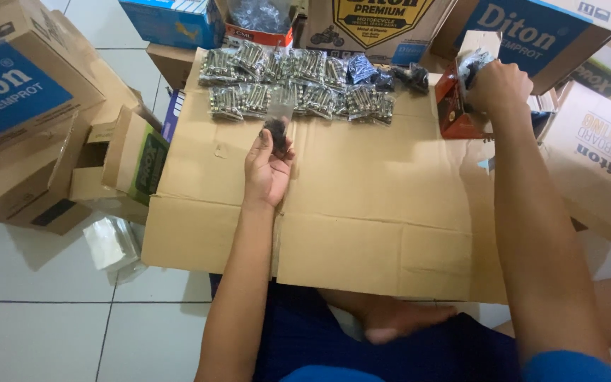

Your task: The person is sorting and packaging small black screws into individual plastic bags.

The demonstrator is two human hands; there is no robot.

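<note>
My left hand [266, 170] is palm up over a flattened cardboard sheet [362, 212], holding a small clear plastic bag [278, 124] with dark small parts at its bottom. My right hand [498, 86] reaches to the far right and grips a clear bag of dark parts at the top of a small red-orange box [454, 113]. At the far edge of the cardboard lie several clear bags of silvery bolts [298, 88] in two rows, with a few bags of dark parts [390, 76] at their right end.
Cardboard cartons ring the work area: large ones at left [22, 106], at the back [376, 25] and at right [595, 155]. A small open carton [125, 166] and loose clear plastic bags [111, 244] lie on the white tiled floor at left. My crossed legs sit under the near edge.
</note>
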